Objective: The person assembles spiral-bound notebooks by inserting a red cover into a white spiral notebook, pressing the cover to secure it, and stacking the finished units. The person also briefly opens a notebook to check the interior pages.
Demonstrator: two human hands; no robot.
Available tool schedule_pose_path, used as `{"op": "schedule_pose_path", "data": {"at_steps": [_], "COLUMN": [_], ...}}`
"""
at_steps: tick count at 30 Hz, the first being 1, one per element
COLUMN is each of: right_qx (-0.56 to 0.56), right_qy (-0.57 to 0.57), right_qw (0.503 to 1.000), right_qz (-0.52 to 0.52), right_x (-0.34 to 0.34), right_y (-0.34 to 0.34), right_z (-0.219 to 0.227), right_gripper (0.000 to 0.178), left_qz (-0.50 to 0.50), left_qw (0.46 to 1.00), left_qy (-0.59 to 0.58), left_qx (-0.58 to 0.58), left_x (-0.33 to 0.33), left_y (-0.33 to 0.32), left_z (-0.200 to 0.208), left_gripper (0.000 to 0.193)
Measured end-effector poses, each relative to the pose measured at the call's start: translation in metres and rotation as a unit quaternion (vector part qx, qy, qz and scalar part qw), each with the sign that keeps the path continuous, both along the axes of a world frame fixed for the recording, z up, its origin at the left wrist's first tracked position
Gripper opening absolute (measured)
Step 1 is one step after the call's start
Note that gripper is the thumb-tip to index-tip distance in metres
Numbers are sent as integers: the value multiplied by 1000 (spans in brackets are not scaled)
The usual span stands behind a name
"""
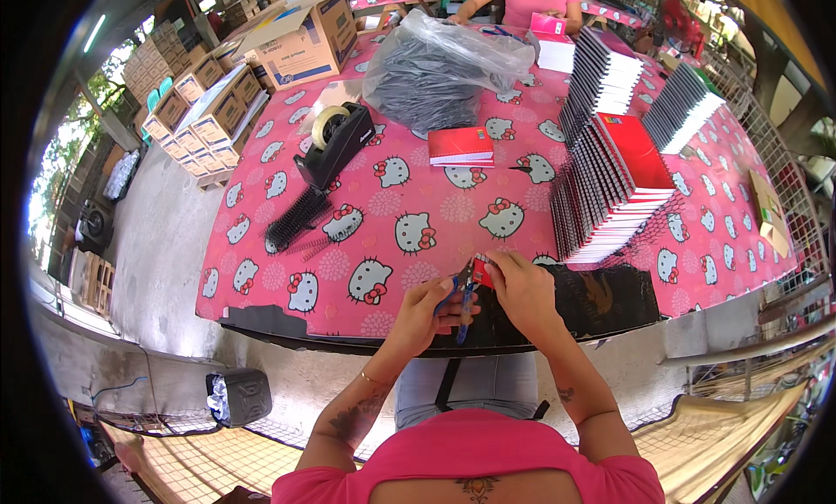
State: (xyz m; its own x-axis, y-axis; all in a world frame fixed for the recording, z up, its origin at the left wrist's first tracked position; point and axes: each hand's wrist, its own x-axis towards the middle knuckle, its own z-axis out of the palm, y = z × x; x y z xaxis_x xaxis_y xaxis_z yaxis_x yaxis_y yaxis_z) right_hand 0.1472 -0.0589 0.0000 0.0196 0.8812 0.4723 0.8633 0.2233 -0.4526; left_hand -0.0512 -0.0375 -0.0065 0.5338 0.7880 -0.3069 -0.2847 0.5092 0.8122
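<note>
At the table's near edge my left hand (428, 305) is closed round blue-handled pliers (466, 319). The jaws of the pliers meet the end of a small red notebook (482, 276). My right hand (524, 288) pinches this notebook from the other side, and its fingers cover most of it. Farther off lies another red notebook pile (461, 147), low and flat on the table. To the right of my right hand stands a tall stack of red spiral-bound notebooks (640, 156) with black coils along their edges.
Loose black coils (298, 221) lie beside a black tape dispenser (341, 145) at the left. A clear bag of dark coils (435, 77) sits at the back. More coil-bound stacks (601, 82) stand behind the red ones. Across the table is a person in pink (533, 1).
</note>
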Motion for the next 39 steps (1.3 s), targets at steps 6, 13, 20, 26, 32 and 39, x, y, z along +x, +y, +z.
{"op": "schedule_pose_path", "data": {"at_steps": [6,13,20,26,32,39], "right_qx": [-9,-12,-80,22,257,158], "right_qy": [11,8,-53,-32,51,382], "right_qw": [1000,1000,995,999,934,902], "right_qz": [-6,-8,-10,-29,-244,-126], "right_x": [-2,3,24,37,133,169], "right_y": [-4,1,-18,-34,-57,-10], "right_z": [3,6,19,53,125,107], "right_gripper": [17,19,22,23,30,47], "left_qz": [-7,65,92,-157,57,89], "left_qw": [999,749,634,623,842,750], "left_qy": [10,365,440,334,-18,190], "left_qx": [-45,549,629,689,536,628], "left_x": [1,7,-26,50,107,214], "left_y": [4,9,43,51,97,94], "left_z": [-3,8,-15,59,155,143], "left_gripper": [39,27,32,38,35,24]}}
